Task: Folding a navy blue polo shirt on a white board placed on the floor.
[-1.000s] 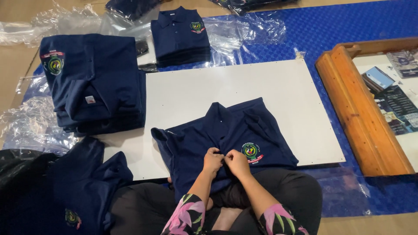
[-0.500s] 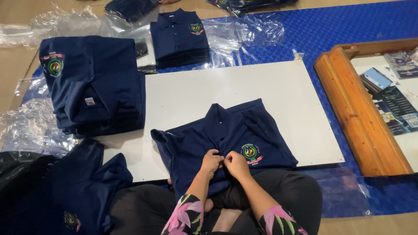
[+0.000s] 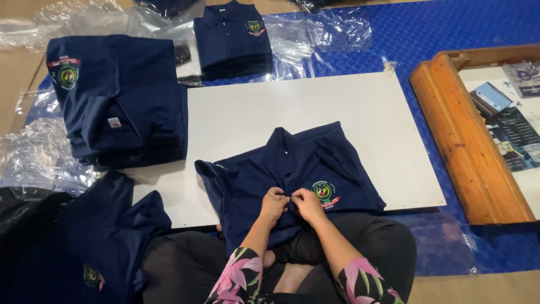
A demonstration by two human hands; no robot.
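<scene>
A navy polo shirt [image 3: 292, 169] with a round chest badge lies face up, half on the white board [image 3: 315, 107] and half over my lap. My left hand [image 3: 274, 203] and my right hand [image 3: 308, 204] meet at the shirt's front placket, just below the collar. Both pinch the fabric there, fingers closed on it. The badge sits right beside my right hand. My flower-patterned sleeves show at the bottom edge.
A stack of folded navy shirts [image 3: 121, 101] lies at the left, another folded stack [image 3: 233, 36] at the back. More loose navy shirts [image 3: 90, 236] are heaped at lower left. Clear plastic bags [image 3: 39, 157] lie around. A wooden frame [image 3: 467, 135] stands on the blue mat at right.
</scene>
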